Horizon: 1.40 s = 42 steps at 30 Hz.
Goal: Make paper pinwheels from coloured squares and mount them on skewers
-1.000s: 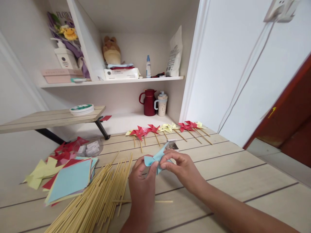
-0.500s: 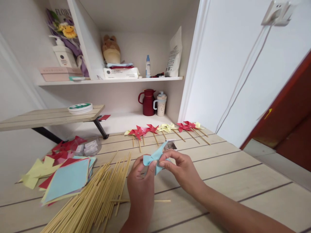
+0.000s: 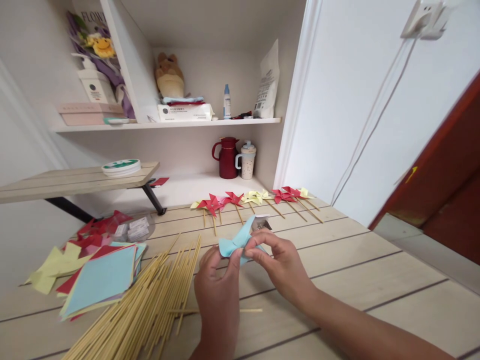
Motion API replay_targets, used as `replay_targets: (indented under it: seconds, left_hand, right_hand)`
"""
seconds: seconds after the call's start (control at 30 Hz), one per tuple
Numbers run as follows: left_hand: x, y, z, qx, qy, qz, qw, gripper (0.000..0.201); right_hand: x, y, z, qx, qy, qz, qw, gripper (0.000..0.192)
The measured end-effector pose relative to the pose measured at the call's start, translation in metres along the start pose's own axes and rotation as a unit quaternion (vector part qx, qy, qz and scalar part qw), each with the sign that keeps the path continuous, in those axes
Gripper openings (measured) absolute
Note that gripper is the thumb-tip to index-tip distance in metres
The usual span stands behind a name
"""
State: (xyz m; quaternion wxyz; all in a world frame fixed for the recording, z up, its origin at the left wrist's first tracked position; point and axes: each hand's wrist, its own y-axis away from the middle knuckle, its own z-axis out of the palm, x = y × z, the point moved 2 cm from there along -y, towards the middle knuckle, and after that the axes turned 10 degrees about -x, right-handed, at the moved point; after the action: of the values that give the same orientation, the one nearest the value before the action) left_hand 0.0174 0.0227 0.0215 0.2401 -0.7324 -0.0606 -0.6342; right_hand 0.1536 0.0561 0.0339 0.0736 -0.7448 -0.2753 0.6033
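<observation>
Head view: both hands, left hand [image 3: 219, 287] and right hand [image 3: 281, 262], pinch a blue paper pinwheel [image 3: 240, 240] held just above the desk [image 3: 375, 280]. The folding looks nearly finished. Mounting it likely comes next, using a bamboo stick [image 3: 150, 305] from the pile left of the hands.

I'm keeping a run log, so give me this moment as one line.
left hand: pinching blue paper pinwheel | right hand: pinching same pinwheel | nearby: wooden sticks, paper squares, finished pinwheels
</observation>
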Motion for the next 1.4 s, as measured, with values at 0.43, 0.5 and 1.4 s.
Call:
replay_targets:
  seconds: [0.43,0.5,1.4]
  left_hand:
    - [-0.003,0.001,0.000,0.027,-0.038,0.057,0.997,0.011]
    - [-0.001,0.002,0.000,0.034,-0.035,0.070,0.996,0.008]
    - [0.006,-0.001,-0.008,-0.008,-0.151,0.312,0.938,0.021]
  right_hand:
    - [0.000,0.000,0.005,0.034,-0.014,-0.002,0.999,0.009]
    - [0.001,0.000,0.005,0.039,-0.017,-0.004,0.999,0.011]
    - [0.002,-0.004,0.010,0.012,-0.284,0.089,0.955,0.030]
